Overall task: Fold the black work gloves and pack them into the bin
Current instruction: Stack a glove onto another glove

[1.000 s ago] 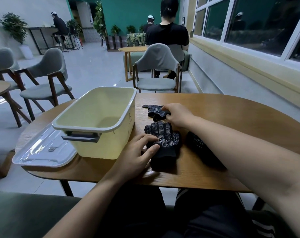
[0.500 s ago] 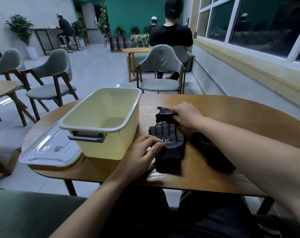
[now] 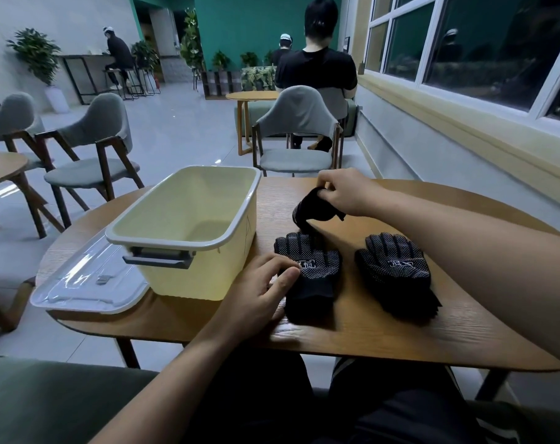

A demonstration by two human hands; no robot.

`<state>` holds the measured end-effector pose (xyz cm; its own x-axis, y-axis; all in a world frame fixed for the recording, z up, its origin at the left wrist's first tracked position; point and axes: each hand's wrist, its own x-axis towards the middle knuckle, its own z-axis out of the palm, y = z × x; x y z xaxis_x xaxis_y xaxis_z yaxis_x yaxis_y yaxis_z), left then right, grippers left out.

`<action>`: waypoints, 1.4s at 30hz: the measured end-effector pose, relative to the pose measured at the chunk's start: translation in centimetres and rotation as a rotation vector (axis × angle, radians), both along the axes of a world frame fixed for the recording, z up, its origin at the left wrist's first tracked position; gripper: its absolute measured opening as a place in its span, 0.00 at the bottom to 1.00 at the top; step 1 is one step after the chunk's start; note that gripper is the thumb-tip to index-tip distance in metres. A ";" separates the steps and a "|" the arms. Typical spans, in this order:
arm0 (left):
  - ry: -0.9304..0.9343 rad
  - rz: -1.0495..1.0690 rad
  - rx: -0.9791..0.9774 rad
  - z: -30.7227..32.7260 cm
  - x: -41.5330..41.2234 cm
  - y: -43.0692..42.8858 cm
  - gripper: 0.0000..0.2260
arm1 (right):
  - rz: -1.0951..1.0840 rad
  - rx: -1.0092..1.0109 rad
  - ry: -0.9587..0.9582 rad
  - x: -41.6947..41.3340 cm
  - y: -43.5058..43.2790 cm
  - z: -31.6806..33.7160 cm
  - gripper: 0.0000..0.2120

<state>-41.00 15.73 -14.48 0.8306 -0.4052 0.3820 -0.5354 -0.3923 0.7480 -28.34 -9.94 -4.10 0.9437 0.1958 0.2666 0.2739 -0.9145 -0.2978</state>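
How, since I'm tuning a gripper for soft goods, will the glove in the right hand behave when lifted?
Probably floppy: the lifted glove sags and bunches below the right hand that pinches it. Likely light, as a fingertip pinch alone carries it. Probably grippy rather than slippery: the flat glove nearby shows a dotted surface.

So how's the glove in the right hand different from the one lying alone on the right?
The held glove hangs above the table; the lone glove lies flat on it. The held glove is bunched in the right hand's grip; the lone glove is spread out, dotted side up. No hand touches the lone glove. Both are black and outside the bin.
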 end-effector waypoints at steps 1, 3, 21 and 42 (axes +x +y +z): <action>-0.002 0.001 0.004 0.0 -0.1 0.0 0.13 | 0.014 -0.013 0.005 -0.3 0.0 0.4 0.04; -0.009 0.008 0.016 -0.1 -0.1 0.0 0.13 | 0.046 -0.060 0.003 -0.7 0.1 1.2 0.06; -0.038 0.230 -0.111 5.3 5.6 -7.2 0.41 | 0.214 -0.448 -0.137 -6.7 0.9 5.0 0.17; -0.006 -0.110 -0.120 9.0 8.8 -8.3 0.07 | 0.273 0.045 -0.304 -11.0 -1.3 7.1 0.11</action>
<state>-32.16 7.39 -5.46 0.7810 -0.4450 0.4383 -0.5753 -0.2390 0.7823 -39.38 -11.27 3.03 0.7354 0.4099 0.5396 0.5863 -0.7842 -0.2033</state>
